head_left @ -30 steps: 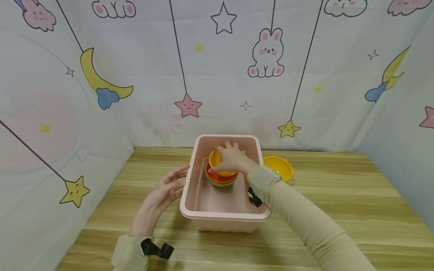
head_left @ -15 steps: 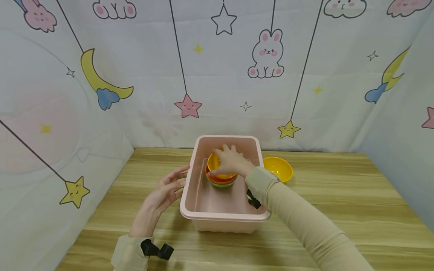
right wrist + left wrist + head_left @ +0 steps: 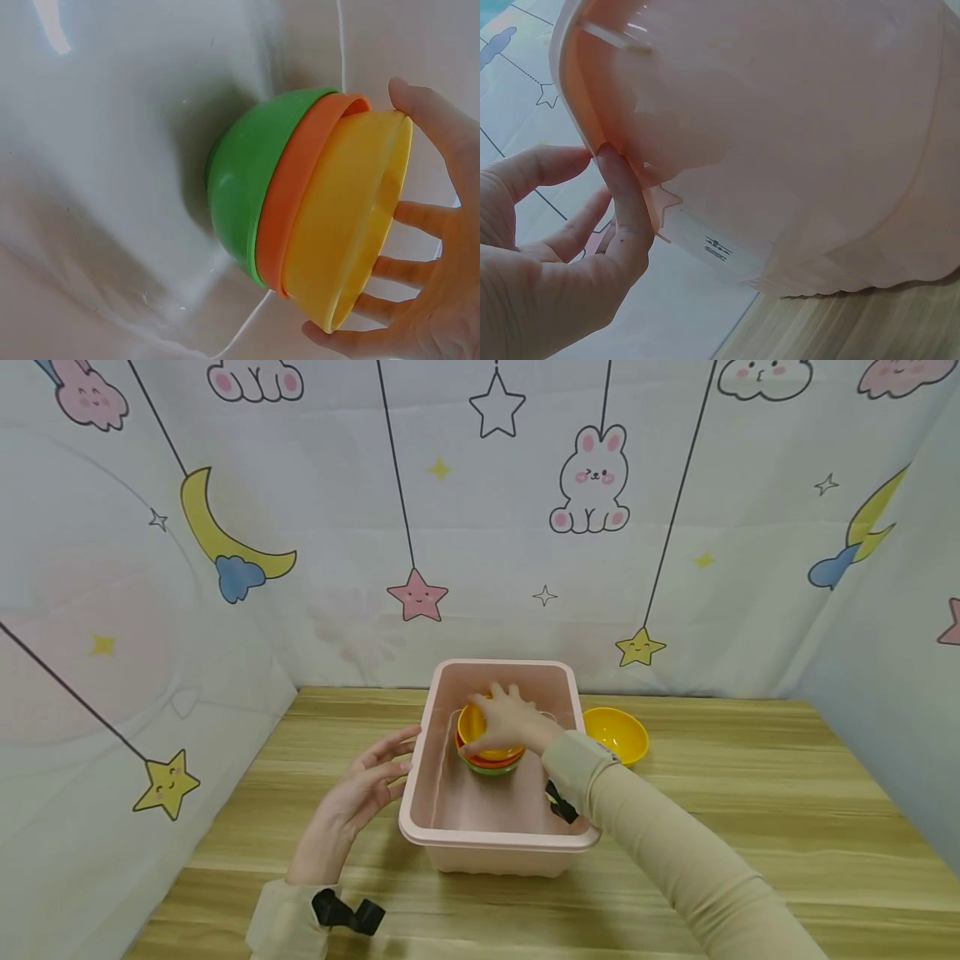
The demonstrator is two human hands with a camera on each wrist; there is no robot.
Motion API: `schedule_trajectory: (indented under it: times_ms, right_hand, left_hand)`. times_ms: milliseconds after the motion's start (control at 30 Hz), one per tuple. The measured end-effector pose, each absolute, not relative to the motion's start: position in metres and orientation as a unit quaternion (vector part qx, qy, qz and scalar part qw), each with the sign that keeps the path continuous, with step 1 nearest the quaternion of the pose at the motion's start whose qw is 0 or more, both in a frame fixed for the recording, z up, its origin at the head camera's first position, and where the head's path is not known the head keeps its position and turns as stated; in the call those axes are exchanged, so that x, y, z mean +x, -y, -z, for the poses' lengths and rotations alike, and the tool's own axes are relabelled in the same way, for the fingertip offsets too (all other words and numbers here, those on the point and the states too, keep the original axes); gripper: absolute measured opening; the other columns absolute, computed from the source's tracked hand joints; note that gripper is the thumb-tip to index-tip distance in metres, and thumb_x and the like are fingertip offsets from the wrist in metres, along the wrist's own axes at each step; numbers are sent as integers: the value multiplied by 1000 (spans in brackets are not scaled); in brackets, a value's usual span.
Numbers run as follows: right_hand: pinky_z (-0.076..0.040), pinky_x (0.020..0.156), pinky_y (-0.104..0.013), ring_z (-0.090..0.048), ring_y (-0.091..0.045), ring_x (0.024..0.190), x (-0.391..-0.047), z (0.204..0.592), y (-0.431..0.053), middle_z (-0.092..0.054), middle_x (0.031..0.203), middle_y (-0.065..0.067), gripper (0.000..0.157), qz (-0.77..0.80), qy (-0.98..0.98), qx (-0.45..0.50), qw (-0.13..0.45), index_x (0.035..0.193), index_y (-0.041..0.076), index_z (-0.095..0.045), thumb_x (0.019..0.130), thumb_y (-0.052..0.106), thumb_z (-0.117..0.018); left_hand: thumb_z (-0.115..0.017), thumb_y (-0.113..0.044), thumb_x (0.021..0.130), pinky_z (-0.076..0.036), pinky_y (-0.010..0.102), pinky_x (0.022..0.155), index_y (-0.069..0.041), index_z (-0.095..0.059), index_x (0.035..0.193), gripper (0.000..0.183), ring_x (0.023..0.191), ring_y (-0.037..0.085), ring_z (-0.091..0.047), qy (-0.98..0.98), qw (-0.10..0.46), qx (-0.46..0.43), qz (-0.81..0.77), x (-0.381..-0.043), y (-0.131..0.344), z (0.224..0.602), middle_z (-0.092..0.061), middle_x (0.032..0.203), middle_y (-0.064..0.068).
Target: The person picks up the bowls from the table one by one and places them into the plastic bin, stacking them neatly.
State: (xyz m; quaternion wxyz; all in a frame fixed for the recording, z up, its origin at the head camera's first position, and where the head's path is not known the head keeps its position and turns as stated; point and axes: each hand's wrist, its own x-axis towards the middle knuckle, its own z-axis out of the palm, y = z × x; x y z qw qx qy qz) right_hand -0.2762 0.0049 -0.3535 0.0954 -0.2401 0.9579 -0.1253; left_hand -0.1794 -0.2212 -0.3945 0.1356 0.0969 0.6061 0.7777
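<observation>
My right hand [image 3: 512,720] reaches into a pink plastic bin [image 3: 498,839] and holds a yellow bowl [image 3: 337,202] by its rim, thumb on one side and little finger on the other. The other fingers spread across the bowl's mouth. This bowl sits nested in an orange bowl [image 3: 289,187], which sits in a green bowl [image 3: 244,184] on the bin's floor. Outside the bin, my left hand [image 3: 363,789] touches the left rim with its fingertips. In the left wrist view, the thumb and a finger meet the rim's lip [image 3: 574,112].
Another yellow bowl [image 3: 617,733] stands on the wooden table [image 3: 750,793] just right of the bin, partly behind the right sleeve. A printed cloth [image 3: 495,527] forms a wall behind the table and along both sides.
The right hand has lowered the yellow bowl slightly, and it now sits deeper in the orange one. The left hand and the bin have stayed in place.
</observation>
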Motion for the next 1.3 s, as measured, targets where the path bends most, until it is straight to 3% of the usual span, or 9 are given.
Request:
schedule_trajectory:
  times_ms: [1300]
  right_hand:
    - [-41, 99, -63, -35, -38, 127, -272, 354, -2, -36, 145, -14, 88, 118, -955, -253, 97, 146, 23, -40, 73, 59, -73]
  left_hand:
    - [-51, -2, 94, -53, 25, 88, -8, -37, 146, 54, 109, 10, -59, -604, 139, 80, -781, -179, 220, 393, -46, 127, 2]
